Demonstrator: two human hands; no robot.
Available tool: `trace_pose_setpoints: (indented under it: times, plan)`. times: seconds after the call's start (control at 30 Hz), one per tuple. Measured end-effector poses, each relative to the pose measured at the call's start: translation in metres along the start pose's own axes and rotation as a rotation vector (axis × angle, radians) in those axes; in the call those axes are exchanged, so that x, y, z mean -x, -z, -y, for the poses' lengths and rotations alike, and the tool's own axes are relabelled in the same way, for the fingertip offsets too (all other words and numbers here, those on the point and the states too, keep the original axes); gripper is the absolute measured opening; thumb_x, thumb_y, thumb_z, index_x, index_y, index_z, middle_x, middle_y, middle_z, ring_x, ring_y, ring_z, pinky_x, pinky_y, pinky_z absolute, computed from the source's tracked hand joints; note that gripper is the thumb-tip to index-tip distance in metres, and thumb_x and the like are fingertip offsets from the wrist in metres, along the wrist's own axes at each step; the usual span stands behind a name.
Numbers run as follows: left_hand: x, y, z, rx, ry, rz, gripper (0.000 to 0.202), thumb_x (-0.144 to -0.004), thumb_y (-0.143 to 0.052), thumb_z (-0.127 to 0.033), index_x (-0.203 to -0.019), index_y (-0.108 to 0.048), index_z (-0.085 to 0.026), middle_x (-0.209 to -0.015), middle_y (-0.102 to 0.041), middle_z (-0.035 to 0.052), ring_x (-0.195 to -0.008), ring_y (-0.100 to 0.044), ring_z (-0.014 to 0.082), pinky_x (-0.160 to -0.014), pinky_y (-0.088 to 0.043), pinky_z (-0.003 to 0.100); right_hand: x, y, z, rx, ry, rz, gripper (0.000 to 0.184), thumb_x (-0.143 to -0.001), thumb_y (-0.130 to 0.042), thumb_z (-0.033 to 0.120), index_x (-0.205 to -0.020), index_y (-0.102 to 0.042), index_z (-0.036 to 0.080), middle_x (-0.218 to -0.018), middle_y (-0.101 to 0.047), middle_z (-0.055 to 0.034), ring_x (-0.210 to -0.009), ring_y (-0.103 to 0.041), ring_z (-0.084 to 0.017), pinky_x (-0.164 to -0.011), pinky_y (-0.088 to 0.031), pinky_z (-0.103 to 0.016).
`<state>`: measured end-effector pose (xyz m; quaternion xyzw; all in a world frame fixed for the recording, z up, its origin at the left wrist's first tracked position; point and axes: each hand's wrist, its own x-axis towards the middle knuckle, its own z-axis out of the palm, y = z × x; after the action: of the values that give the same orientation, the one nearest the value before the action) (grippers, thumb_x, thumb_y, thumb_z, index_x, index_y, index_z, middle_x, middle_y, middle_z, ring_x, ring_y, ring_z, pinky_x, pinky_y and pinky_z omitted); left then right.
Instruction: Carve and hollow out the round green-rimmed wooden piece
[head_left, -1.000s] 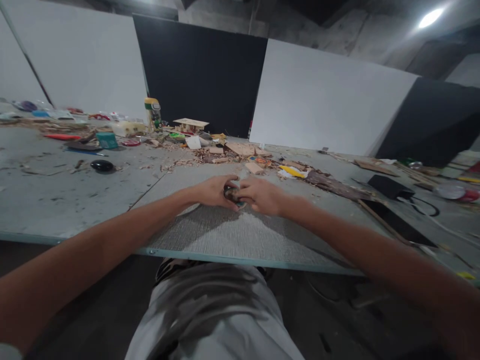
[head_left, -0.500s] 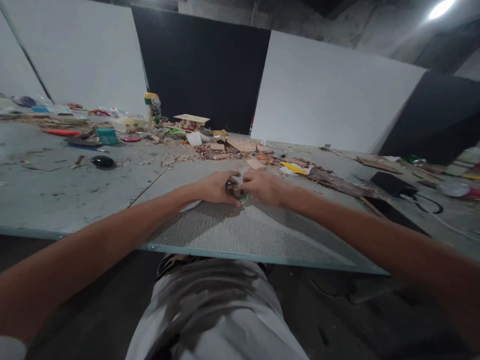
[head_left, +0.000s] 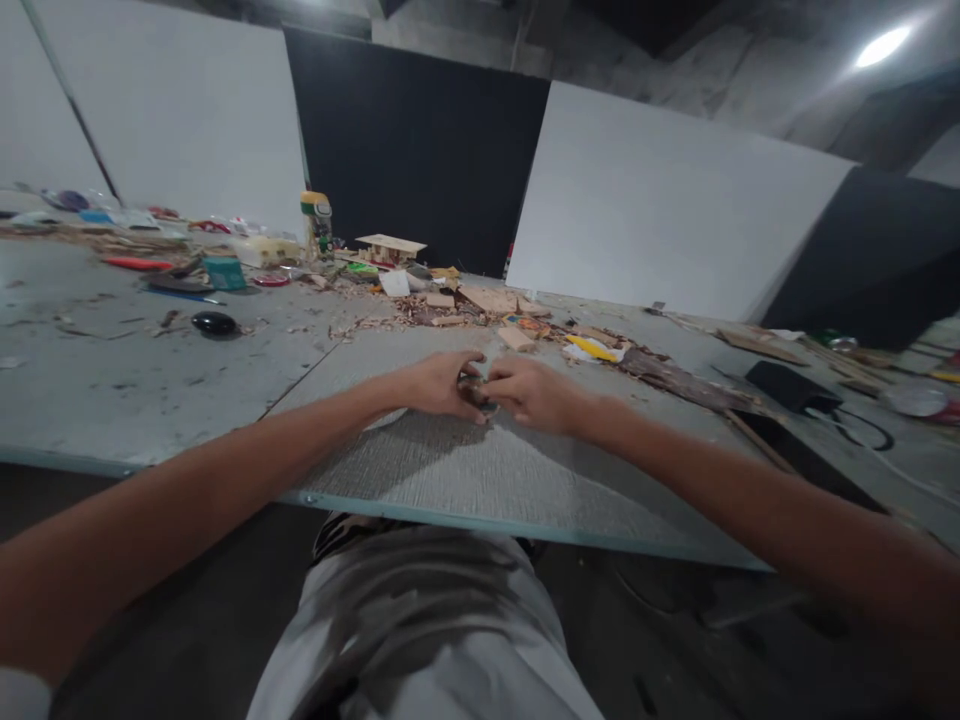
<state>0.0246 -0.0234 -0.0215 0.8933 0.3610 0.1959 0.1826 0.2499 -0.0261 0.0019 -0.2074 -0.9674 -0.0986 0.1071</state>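
On the table in front of me, my left hand [head_left: 439, 385] curls its fingers and thumb around the side of a small, round, dark and partly shiny object [head_left: 472, 388]. Its kind is hidden by the fingers. From the other side, my right hand [head_left: 536, 396] has its fingers pinched together at the opening or top of that object. Whatever sits in this pinch is too small to make out. Both hands rest low, close to the grey table surface [head_left: 457, 475].
Wood chips and scraps [head_left: 427, 310] lie behind my hands, with a small wooden block [head_left: 516, 339] nearest. A yellow-handled tool [head_left: 591, 347] and bark strip [head_left: 675, 378] lie to the right. At left are a black computer mouse [head_left: 214, 323] and teal box [head_left: 225, 272]; farther back stands a yellow-capped bottle [head_left: 316, 222].
The view has shifted slightly, so the whole scene sits a little lower. My right fingers have changed their angle at the round object; my left hand keeps its curl around it.
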Motion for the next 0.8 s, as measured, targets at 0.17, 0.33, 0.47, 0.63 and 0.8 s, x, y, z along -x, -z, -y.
trace_pose_setpoints:
  times: [0.17, 0.33, 0.47, 0.63, 0.8]
  plan:
    - [0.001, 0.0, -0.002, -0.011, 0.011, -0.019, 0.102, -0.059, -0.082, -0.054, -0.144, -0.043, -0.013, -0.133, -0.063, 0.0194, -0.121, -0.061, 0.0334, -0.098, -0.045, 0.04, -0.001, 0.0, 0.0, 0.127, -0.09, 0.082, 0.023, -0.087, -0.052, 0.008, -0.08, -0.073, 0.014, -0.08, -0.059, -0.0085, -0.075, -0.049, -0.018, -0.067, -0.034, -0.029]
    - [0.002, 0.0, -0.002, -0.018, 0.014, -0.015, 0.101, -0.059, -0.082, -0.053, -0.145, -0.043, -0.015, -0.131, -0.064, 0.018, -0.119, -0.062, 0.0333, -0.098, -0.046, 0.04, 0.009, -0.005, 0.001, 0.041, -0.108, 0.023, 0.025, -0.082, -0.053, 0.006, -0.091, -0.074, 0.015, -0.093, -0.064, -0.0104, -0.084, -0.056, -0.02, -0.075, -0.04, -0.03]
    - [0.004, -0.001, 0.001, 0.048, -0.012, -0.019, 0.104, -0.061, -0.082, -0.055, -0.147, -0.039, -0.015, -0.138, -0.059, 0.02, -0.126, -0.057, 0.0345, -0.103, -0.043, 0.044, 0.024, -0.005, -0.023, 0.117, -0.467, 0.047, 0.025, -0.078, -0.054, 0.004, -0.088, -0.076, 0.012, -0.103, -0.07, -0.0167, -0.094, -0.063, -0.026, -0.082, -0.045, -0.035]
    - [0.004, 0.0, 0.001, -0.038, -0.161, -0.156, 0.098, -0.066, -0.082, -0.047, -0.148, -0.037, -0.019, -0.148, -0.047, 0.0179, -0.137, -0.045, 0.0357, -0.111, -0.038, 0.047, 0.023, 0.007, -0.043, -0.013, -0.638, -0.111, 0.05, -0.08, -0.061, 0.009, -0.129, -0.062, 0.01, -0.128, -0.065, -0.0202, -0.115, -0.061, -0.031, -0.095, -0.047, -0.041]
    - [0.007, 0.012, -0.008, -0.1, -0.29, -0.229, 0.084, -0.079, -0.07, -0.031, -0.152, -0.03, -0.022, -0.155, -0.04, 0.0142, -0.144, -0.037, 0.0312, -0.116, -0.034, 0.044, -0.007, 0.023, -0.008, -0.692, -0.486, 0.002, 0.048, -0.09, -0.063, 0.031, -0.135, -0.051, 0.019, -0.118, -0.069, -0.0142, -0.094, -0.069, -0.022, -0.068, -0.055, -0.029]
